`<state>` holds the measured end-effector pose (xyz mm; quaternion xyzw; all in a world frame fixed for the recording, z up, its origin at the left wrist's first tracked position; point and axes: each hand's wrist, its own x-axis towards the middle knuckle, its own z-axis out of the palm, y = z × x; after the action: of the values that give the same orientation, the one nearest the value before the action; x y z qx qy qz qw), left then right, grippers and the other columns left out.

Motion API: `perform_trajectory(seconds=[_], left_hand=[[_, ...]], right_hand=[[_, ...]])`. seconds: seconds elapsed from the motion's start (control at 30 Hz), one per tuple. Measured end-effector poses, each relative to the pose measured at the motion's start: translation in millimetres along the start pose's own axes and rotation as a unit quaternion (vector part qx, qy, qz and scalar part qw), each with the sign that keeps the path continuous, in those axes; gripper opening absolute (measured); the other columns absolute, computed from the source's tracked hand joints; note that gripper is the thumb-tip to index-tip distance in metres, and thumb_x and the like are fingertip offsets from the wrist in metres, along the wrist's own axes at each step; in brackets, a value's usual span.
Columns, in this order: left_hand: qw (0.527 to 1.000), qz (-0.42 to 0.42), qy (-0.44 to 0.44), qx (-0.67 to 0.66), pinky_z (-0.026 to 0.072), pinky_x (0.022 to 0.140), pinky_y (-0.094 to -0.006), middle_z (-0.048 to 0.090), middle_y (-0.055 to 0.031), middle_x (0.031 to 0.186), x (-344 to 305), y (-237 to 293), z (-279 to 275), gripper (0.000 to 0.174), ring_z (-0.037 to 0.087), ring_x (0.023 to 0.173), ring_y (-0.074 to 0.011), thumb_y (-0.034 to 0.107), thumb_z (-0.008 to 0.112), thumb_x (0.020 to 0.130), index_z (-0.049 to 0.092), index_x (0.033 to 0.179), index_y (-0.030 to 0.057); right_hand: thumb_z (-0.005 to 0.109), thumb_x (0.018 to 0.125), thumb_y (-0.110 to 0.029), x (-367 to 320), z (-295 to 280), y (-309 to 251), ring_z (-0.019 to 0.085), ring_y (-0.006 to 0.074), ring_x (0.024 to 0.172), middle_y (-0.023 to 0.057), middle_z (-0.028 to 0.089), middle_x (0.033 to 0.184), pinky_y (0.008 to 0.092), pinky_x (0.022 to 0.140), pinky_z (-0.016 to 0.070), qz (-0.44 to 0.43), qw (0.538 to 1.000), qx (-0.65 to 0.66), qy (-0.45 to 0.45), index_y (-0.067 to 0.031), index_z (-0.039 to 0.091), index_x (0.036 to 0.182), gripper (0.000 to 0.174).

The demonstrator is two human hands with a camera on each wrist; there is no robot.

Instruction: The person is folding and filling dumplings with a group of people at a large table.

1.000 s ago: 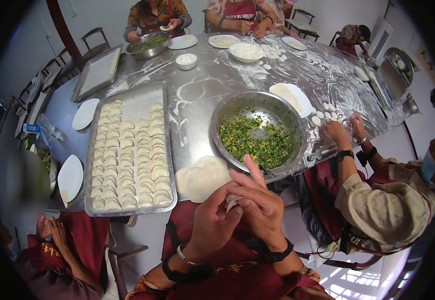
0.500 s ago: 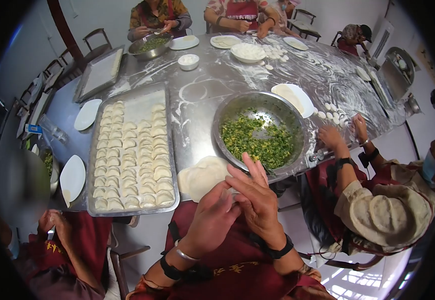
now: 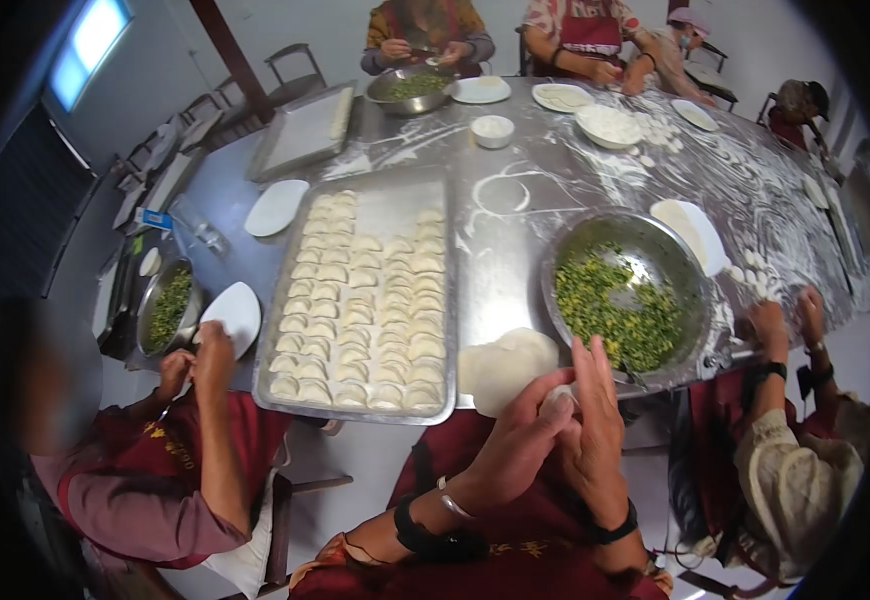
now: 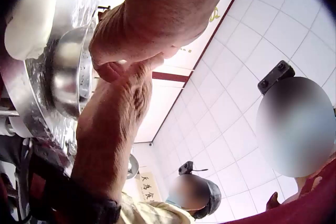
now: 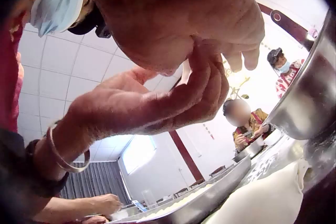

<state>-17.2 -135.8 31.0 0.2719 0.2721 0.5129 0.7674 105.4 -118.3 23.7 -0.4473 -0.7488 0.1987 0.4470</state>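
Note:
Both hands meet in front of the red apron, holding a small piece of pale dough [image 3: 559, 394] between them. Curled fingers and thumb of the left hand [image 3: 510, 445] pinch it from the left. The right hand [image 3: 595, 440] lies against it from the right, its fingers fairly straight and pointing up. Most of the dough is hidden by the hands; in the right wrist view the left hand [image 5: 152, 98] reaches under the right hand [image 5: 184, 19]. Flat dough wrappers [image 3: 511, 370] lie at the table's edge, just beyond the hands, beside the steel bowl of green filling [image 3: 620, 305].
A metal tray [image 3: 450, 300] with rows of dumplings [image 3: 355, 350] stands left of the wrappers. White plates [image 3: 277, 207], a small bowl [image 3: 493, 131] and floury dough pieces [image 3: 755, 275] are spread over the steel table. Other people sit on both sides and opposite.
The head view has swung left, so the table appears shifted right. The hands stay together around the dough. The person on the left now has a raised hand by a white plate.

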Motion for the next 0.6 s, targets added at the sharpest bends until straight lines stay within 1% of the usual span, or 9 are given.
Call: perform_trajectory(seconds=[0.03, 0.07, 0.1, 0.17, 0.27, 0.37, 0.4, 0.47, 0.6], left_hand=[[1.000, -0.004, 0.006, 0.026, 0.0432, 0.099, -0.0329, 0.059, -0.0126, 0.119, 0, 6, -5, 0.058, 0.058, 0.109, -0.0174, 0.032, 0.052, 0.101, 0.033, 0.145, 0.0003], [0.999, -0.010, 0.011, 0.052, 0.0443, 0.099, -0.0327, 0.060, -0.0126, 0.119, 0, 13, -11, 0.057, 0.058, 0.109, -0.0176, 0.031, 0.053, 0.101, 0.034, 0.144, -0.0001], [0.997, -0.017, 0.015, 0.077, 0.0454, 0.098, -0.0325, 0.060, -0.0125, 0.119, 0, 20, -18, 0.057, 0.058, 0.108, -0.0179, 0.030, 0.054, 0.101, 0.034, 0.144, -0.0004], [0.993, 0.003, 0.028, 0.118, 0.0489, 0.096, -0.0321, 0.060, -0.0123, 0.117, 5, 39, -35, 0.050, 0.061, 0.104, -0.0183, 0.018, 0.058, 0.098, 0.040, 0.140, -0.0009], [0.984, 0.032, 0.052, 0.166, 0.0518, 0.092, -0.0325, 0.063, -0.0107, 0.111, 14, 75, -61, 0.041, 0.065, 0.098, -0.0192, 0.002, 0.058, 0.093, 0.049, 0.133, -0.0024], [0.953, 0.054, 0.126, 0.270, 0.0539, 0.088, -0.0307, 0.063, -0.0093, 0.108, 31, 126, -74, 0.039, 0.067, 0.096, -0.0199, -0.004, 0.055, 0.092, 0.053, 0.130, -0.0035], [0.941, 0.056, 0.147, 0.299, 0.0547, 0.087, -0.0300, 0.063, -0.0088, 0.106, 39, 141, -80, 0.038, 0.068, 0.096, -0.0200, -0.005, 0.054, 0.091, 0.054, 0.129, -0.0037], [0.918, 0.067, 0.184, 0.346, 0.0559, 0.084, -0.0280, 0.065, -0.0078, 0.102, 61, 167, -94, 0.038, 0.068, 0.091, -0.0187, -0.008, 0.051, 0.089, 0.057, 0.127, -0.0042], [0.874, 0.106, 0.238, 0.409, 0.0561, 0.080, -0.0263, 0.066, -0.0081, 0.097, 114, 196, -124, 0.036, 0.067, 0.083, -0.0168, -0.009, 0.054, 0.088, 0.059, 0.123, -0.0056]], right_hand=[[0.056, 0.094, -0.037, 1, -3, -6, 0.039, 0.0457, 0.136, 0.0233, 0.054, 0.135, 0.0480, 0.111, 0.0321, 0.024, 0.999, 0.021, 0.005, 0.0041, 0.049, 0.136, 0.058], [0.059, 0.092, -0.037, 1, -9, -10, 0.044, 0.0461, 0.132, 0.0229, 0.055, 0.134, 0.0465, 0.107, 0.0372, 0.010, 1.000, 0.008, 0.002, 0.0067, 0.045, 0.137, 0.065], [0.061, 0.090, -0.034, -3, -13, -9, 0.047, 0.0455, 0.129, 0.0229, 0.056, 0.133, 0.0461, 0.106, 0.0395, 0.004, 1.000, 0.027, -0.008, 0.0062, 0.047, 0.135, 0.062], [0.066, 0.087, -0.027, -16, -21, -2, 0.053, 0.0442, 0.124, 0.0228, 0.057, 0.131, 0.0452, 0.102, 0.0441, -0.004, 0.998, 0.063, -0.030, 0.0052, 0.052, 0.132, 0.057], [0.070, 0.083, -0.013, -40, -26, 22, 0.061, 0.0415, 0.111, 0.0218, 0.062, 0.124, 0.0434, 0.094, 0.0507, -0.022, 0.991, 0.039, -0.128, 0.0033, 0.059, 0.123, 0.045], [0.068, 0.078, 0.002, -57, -18, 33, 0.066, 0.0351, 0.107, 0.0181, 0.067, 0.116, 0.0389, 0.089, 0.0539, 0.053, 0.986, 0.077, -0.139, 0.0006, 0.067, 0.110, 0.033], [0.069, 0.073, 0.007, -65, -14, 40, 0.066, 0.0326, 0.107, 0.0165, 0.068, 0.116, 0.0379, 0.089, 0.0544, 0.069, 0.984, 0.082, -0.141, -0.0005, 0.068, 0.109, 0.036], [0.069, 0.074, 0.006, -71, -11, 48, 0.067, 0.0322, 0.106, 0.0160, 0.068, 0.115, 0.0375, 0.089, 0.0546, 0.079, 0.982, 0.071, -0.156, -0.0012, 0.068, 0.108, 0.035], [0.069, 0.076, 0.005, -84, -4, 68, 0.067, 0.0306, 0.104, 0.0152, 0.069, 0.112, 0.0370, 0.089, 0.0547, 0.104, 0.975, 0.057, -0.186, -0.0020, 0.069, 0.108, 0.032]])
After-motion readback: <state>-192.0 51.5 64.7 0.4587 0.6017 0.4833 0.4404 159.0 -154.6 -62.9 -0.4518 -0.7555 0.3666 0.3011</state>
